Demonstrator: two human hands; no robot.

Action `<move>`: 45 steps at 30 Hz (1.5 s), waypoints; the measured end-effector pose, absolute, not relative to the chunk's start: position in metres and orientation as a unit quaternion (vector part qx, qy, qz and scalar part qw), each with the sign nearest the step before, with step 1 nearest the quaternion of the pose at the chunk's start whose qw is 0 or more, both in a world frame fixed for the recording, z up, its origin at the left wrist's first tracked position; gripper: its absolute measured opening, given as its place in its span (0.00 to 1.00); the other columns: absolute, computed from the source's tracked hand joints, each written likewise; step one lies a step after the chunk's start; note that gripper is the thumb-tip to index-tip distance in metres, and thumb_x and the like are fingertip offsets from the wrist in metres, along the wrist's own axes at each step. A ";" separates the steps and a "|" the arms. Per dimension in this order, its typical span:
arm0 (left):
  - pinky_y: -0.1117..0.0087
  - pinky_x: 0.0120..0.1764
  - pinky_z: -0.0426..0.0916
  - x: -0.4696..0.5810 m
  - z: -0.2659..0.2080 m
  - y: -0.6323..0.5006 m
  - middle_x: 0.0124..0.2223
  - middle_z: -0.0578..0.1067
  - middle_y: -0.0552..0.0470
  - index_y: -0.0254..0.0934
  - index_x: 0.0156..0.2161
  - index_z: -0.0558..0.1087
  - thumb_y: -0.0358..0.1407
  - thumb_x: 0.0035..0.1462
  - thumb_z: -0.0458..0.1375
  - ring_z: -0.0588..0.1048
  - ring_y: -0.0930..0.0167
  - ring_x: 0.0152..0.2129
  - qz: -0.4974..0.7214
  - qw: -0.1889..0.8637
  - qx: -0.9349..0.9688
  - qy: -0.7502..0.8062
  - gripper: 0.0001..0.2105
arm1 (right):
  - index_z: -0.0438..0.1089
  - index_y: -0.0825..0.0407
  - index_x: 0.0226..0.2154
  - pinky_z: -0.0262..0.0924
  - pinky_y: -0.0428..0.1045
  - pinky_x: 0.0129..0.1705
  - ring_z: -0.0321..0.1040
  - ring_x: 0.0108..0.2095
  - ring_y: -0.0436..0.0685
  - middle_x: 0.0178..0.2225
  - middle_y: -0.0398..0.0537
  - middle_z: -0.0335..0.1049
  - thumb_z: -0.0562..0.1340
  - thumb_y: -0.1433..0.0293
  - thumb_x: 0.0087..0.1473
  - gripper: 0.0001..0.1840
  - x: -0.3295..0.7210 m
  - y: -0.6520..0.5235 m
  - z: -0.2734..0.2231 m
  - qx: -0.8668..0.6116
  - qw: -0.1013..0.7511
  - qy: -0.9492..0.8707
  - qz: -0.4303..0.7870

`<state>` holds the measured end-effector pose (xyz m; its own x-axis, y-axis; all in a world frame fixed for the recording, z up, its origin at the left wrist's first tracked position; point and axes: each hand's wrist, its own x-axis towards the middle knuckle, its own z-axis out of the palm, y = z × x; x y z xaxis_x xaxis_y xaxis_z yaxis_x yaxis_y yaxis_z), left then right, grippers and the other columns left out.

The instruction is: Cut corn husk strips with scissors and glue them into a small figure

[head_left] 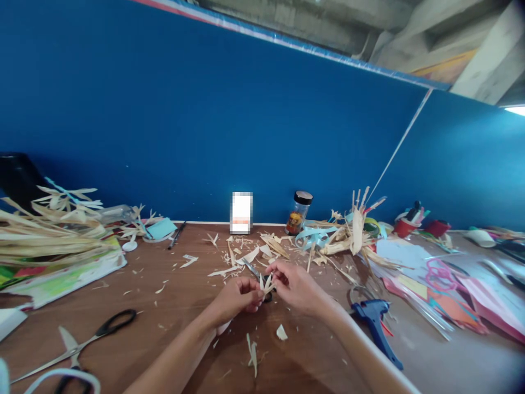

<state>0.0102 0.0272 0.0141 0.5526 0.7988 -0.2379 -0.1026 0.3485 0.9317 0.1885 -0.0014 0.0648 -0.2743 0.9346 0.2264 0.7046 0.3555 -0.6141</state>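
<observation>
Near the middle of the table, my left hand is closed with its fingertips pinching a small flower-like piece of dried husk, whose pale pointed strips spread upward. My right hand is closed at the other side of that piece, thumb and fingers pinching its strips. Just behind and under the hands lies a small pair of scissors with dark handles, partly hidden by my fingers. Husk scraps are strewn beyond the hands. Nearer to me lie a thin split husk strip and a small pale scrap.
Large open scissors lie at front left, below a husk bundle. A blue glue gun rests right of my right arm. A black-lidded jar stands by the blue partition. Papers and red cups occupy the right.
</observation>
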 end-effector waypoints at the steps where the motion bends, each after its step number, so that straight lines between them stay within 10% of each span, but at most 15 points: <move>1: 0.74 0.28 0.63 0.010 0.013 0.027 0.24 0.72 0.52 0.32 0.27 0.69 0.38 0.38 0.64 0.69 0.76 0.22 0.308 0.737 0.479 0.363 0.13 | 0.65 0.49 0.38 0.53 0.43 0.29 0.62 0.26 0.50 0.26 0.41 0.67 0.52 0.76 0.50 0.13 0.188 -0.002 0.065 -0.531 0.285 -0.773 0.198; 14: 0.76 0.27 0.62 0.010 0.013 0.030 0.22 0.70 0.55 0.33 0.24 0.67 0.36 0.40 0.63 0.67 0.79 0.19 0.349 0.741 0.443 0.363 0.10 | 0.62 0.51 0.44 0.61 0.47 0.33 0.65 0.33 0.53 0.41 0.50 0.65 0.55 0.75 0.48 0.18 0.179 0.006 0.046 -0.554 0.442 -0.668 0.226; 31: 0.69 0.36 0.67 0.008 0.016 0.030 0.44 0.72 0.43 0.36 0.42 0.70 0.35 0.39 0.65 0.71 0.67 0.39 0.397 0.737 0.410 0.362 0.21 | 0.62 0.53 0.38 0.54 0.43 0.24 0.59 0.22 0.48 0.21 0.38 0.63 0.62 0.66 0.44 0.17 0.165 0.009 0.029 -0.514 0.533 -0.470 0.481; 45: 0.76 0.29 0.64 0.009 0.009 0.034 0.30 0.74 0.51 0.34 0.38 0.71 0.33 0.38 0.65 0.71 0.77 0.23 0.431 0.727 0.399 0.355 0.17 | 0.62 0.54 0.39 0.57 0.45 0.26 0.62 0.25 0.49 0.26 0.43 0.67 0.61 0.69 0.45 0.16 0.157 0.008 0.024 -0.504 0.508 -0.548 0.433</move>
<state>0.0093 0.0343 0.0086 0.3759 0.9104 -0.1728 -0.3438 0.3102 0.8863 0.1573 0.0079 0.0237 0.0245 0.9924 0.1204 0.1128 0.1169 -0.9867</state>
